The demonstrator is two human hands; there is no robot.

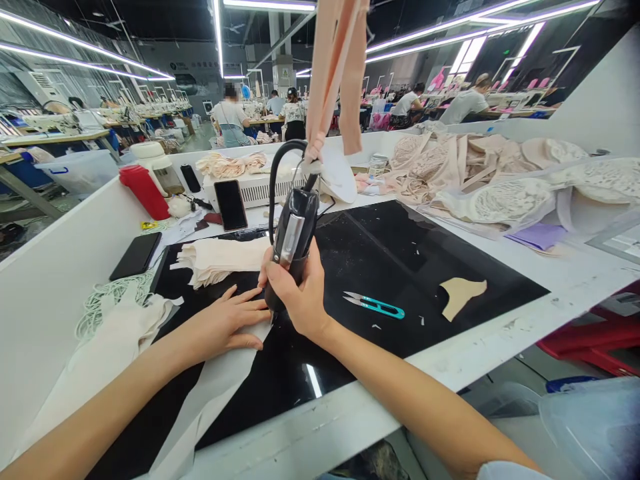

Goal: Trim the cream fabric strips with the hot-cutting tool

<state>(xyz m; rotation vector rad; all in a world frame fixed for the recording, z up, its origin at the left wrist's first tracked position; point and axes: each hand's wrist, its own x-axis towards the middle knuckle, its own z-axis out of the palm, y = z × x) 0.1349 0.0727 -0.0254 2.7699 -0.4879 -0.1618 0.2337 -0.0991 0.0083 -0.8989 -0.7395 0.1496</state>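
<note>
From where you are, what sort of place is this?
Most likely a garment workshop, probably making bras: rows of sewing machines fill the room beyond, lace bra cups lie heaped at the right, and turquoise-handled thread snips rest on the black work surface.

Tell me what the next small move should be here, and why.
Probably ease the left hand slightly back along the pale, thin fabric strip, palm flat. Its fingertips lie close beside the lower end of the black, corded handheld tool with a silver plate, which the right hand grips, and the tip is hard to make out, so a little clearance seems prudent.
</note>
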